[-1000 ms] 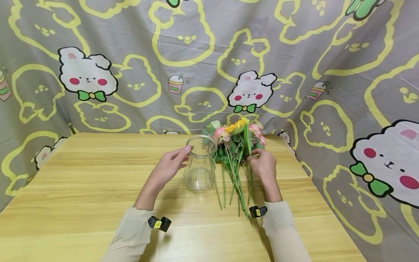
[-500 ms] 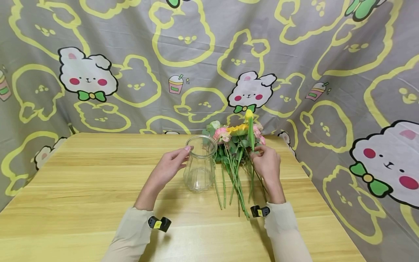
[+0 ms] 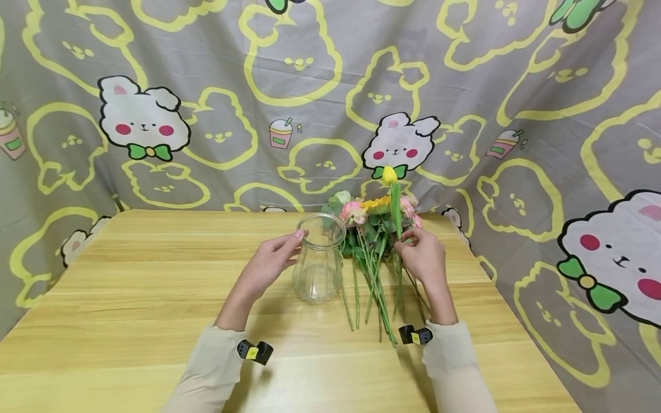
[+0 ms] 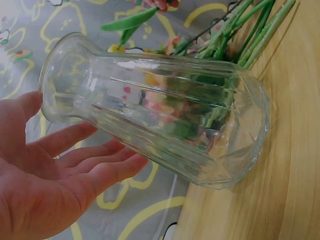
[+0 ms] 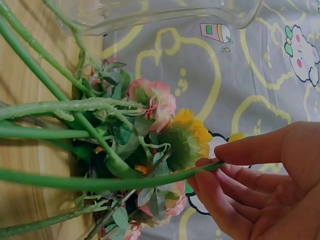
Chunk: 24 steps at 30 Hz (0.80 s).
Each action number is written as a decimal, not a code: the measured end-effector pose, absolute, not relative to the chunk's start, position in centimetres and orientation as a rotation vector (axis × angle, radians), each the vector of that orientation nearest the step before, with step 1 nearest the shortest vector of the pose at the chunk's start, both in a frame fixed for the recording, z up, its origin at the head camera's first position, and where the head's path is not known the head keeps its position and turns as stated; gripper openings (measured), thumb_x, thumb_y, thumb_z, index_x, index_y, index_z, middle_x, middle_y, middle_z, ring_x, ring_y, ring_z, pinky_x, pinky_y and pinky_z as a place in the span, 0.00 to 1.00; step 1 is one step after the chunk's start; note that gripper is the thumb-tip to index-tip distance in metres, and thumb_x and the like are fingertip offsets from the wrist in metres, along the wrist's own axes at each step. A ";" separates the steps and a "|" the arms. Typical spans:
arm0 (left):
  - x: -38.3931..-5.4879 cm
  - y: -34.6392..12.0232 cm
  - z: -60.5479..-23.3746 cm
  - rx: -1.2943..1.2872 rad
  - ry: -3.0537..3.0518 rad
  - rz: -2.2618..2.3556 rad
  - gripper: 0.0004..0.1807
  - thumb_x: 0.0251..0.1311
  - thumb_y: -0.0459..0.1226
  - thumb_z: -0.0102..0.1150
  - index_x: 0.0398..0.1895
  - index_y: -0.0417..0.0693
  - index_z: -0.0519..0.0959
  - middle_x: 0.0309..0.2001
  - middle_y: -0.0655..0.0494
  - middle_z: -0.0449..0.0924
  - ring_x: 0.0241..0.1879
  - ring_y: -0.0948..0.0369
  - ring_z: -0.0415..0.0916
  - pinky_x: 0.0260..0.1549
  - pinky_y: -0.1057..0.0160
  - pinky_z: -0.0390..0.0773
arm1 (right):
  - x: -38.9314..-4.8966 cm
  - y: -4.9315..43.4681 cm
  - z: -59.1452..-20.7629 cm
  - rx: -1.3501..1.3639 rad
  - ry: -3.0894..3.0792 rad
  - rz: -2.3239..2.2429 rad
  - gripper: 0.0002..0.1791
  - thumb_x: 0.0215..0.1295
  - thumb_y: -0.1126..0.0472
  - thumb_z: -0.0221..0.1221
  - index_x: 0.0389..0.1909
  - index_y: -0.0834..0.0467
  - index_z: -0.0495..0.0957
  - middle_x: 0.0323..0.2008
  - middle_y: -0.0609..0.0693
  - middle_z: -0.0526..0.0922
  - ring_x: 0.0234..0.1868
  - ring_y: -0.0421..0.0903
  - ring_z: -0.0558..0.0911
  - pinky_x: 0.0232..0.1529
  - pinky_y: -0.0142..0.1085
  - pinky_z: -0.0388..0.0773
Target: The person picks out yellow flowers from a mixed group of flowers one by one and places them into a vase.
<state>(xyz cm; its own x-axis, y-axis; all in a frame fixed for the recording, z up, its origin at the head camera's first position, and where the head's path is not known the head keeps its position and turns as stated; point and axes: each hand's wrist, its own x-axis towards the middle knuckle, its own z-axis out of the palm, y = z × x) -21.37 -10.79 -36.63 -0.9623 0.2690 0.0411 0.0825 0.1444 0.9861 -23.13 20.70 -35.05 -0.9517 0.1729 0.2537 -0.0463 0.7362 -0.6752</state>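
Observation:
In the head view a clear glass vase (image 3: 316, 275) stands upright on the wooden table. My left hand (image 3: 271, 258) is at its left side, thumb tip at the rim and fingers loosely extended along the ribbed glass (image 4: 165, 115). My right hand (image 3: 424, 255) pinches the green stem of a yellow tulip (image 3: 389, 175) between thumb and fingertips; the stem (image 5: 125, 182) runs down past the other flowers. Behind and beside it lies a bunch of flowers with pink blooms (image 3: 353, 212), a yellow sunflower (image 5: 187, 140) and long green stems pointing toward me.
The wooden table (image 3: 155, 287) reaches back to a grey curtain (image 3: 217, 69) with yellow-outlined rabbits. Flower stems (image 3: 379, 304) lie just right of the vase, between it and my right hand. A black wrist device (image 3: 255, 351) is on each sleeve.
My right hand has raised the tulip slightly and shifted right, so its yellow bloom now stands above the other flowers. My left hand keeps its place beside the vase.

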 end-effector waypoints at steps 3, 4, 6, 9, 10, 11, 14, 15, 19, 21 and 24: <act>-21.4 -10.9 -36.6 0.361 2.253 1.940 0.38 0.72 0.63 0.48 0.74 0.49 0.68 0.75 0.56 0.65 0.73 0.50 0.65 0.70 0.52 0.72 | -23.0 20.7 -34.9 -0.103 -2.649 1.068 0.07 0.64 0.61 0.63 0.39 0.60 0.83 0.25 0.55 0.87 0.18 0.49 0.82 0.24 0.36 0.73; -21.4 -10.9 -36.6 0.361 2.251 1.943 0.38 0.72 0.63 0.48 0.74 0.49 0.68 0.75 0.56 0.65 0.73 0.50 0.65 0.70 0.52 0.72 | -23.0 20.7 -34.8 -0.106 -2.654 1.077 0.06 0.64 0.61 0.63 0.38 0.59 0.83 0.24 0.55 0.86 0.20 0.51 0.83 0.23 0.36 0.73; -21.4 -10.9 -36.6 0.360 2.246 1.948 0.38 0.72 0.63 0.48 0.74 0.49 0.68 0.75 0.56 0.65 0.73 0.50 0.65 0.70 0.52 0.72 | -23.0 20.6 -34.7 -0.110 -2.661 1.099 0.06 0.64 0.61 0.63 0.38 0.59 0.82 0.23 0.54 0.86 0.22 0.55 0.85 0.22 0.36 0.73; -21.4 -10.9 -36.6 0.361 2.249 1.942 0.37 0.72 0.62 0.48 0.74 0.49 0.68 0.75 0.55 0.65 0.73 0.50 0.65 0.70 0.51 0.72 | -22.9 20.6 -34.6 -0.113 -2.676 1.114 0.06 0.64 0.61 0.62 0.39 0.59 0.81 0.23 0.53 0.86 0.22 0.56 0.85 0.21 0.36 0.73; -21.5 -10.9 -36.7 0.362 2.250 1.941 0.37 0.73 0.62 0.47 0.74 0.49 0.68 0.75 0.55 0.65 0.73 0.50 0.65 0.70 0.51 0.72 | -22.9 20.6 -34.5 -0.111 -2.680 1.112 0.06 0.65 0.61 0.62 0.39 0.59 0.81 0.24 0.54 0.86 0.21 0.54 0.84 0.21 0.36 0.72; -21.5 -10.9 -36.7 0.362 2.252 1.940 0.37 0.73 0.62 0.47 0.74 0.49 0.68 0.75 0.55 0.65 0.73 0.49 0.65 0.70 0.51 0.72 | -22.9 20.6 -34.4 -0.109 -2.681 1.111 0.06 0.65 0.61 0.62 0.39 0.59 0.81 0.24 0.54 0.86 0.20 0.52 0.84 0.20 0.36 0.72; -21.6 -10.8 -36.8 0.371 2.254 1.938 0.36 0.74 0.61 0.46 0.75 0.48 0.67 0.76 0.53 0.65 0.73 0.48 0.65 0.70 0.49 0.72 | -23.0 20.5 -33.9 -0.096 -2.676 1.097 0.07 0.66 0.60 0.62 0.40 0.59 0.81 0.27 0.56 0.87 0.18 0.45 0.82 0.19 0.36 0.71; -21.6 -10.8 -36.8 0.369 2.252 1.941 0.36 0.74 0.61 0.46 0.75 0.48 0.67 0.76 0.53 0.64 0.73 0.48 0.65 0.70 0.49 0.72 | -23.0 20.4 -33.6 -0.086 -2.671 1.090 0.07 0.66 0.59 0.62 0.40 0.59 0.81 0.28 0.57 0.87 0.18 0.44 0.82 0.19 0.36 0.71; -21.5 -10.9 -36.8 0.356 2.237 1.952 0.36 0.73 0.61 0.47 0.74 0.49 0.68 0.76 0.54 0.65 0.74 0.49 0.64 0.71 0.50 0.71 | -23.4 20.2 -32.1 -0.020 -2.647 1.104 0.08 0.68 0.58 0.61 0.39 0.59 0.80 0.30 0.59 0.87 0.18 0.44 0.82 0.20 0.36 0.75; -21.5 -10.9 -36.7 0.352 2.230 1.958 0.36 0.73 0.61 0.48 0.74 0.49 0.68 0.76 0.54 0.64 0.74 0.49 0.64 0.71 0.50 0.71 | -23.7 20.0 -31.1 0.019 -2.644 1.139 0.08 0.70 0.58 0.61 0.40 0.60 0.80 0.33 0.60 0.87 0.19 0.44 0.83 0.23 0.37 0.79; -21.5 -10.9 -36.7 0.359 2.224 1.967 0.36 0.74 0.60 0.48 0.74 0.48 0.68 0.76 0.52 0.64 0.74 0.48 0.64 0.71 0.49 0.71 | -24.1 19.5 -29.3 0.068 -2.646 1.190 0.09 0.70 0.59 0.60 0.41 0.61 0.79 0.36 0.62 0.86 0.22 0.46 0.84 0.26 0.36 0.84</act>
<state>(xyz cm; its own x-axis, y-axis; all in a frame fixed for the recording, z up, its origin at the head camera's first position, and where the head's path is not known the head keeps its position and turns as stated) -21.55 -10.90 -36.74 -0.9600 0.2763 0.0456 0.0790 0.1108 0.9907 -24.09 19.55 -29.28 -0.9705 0.0551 0.2348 -0.1391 0.6673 -0.7317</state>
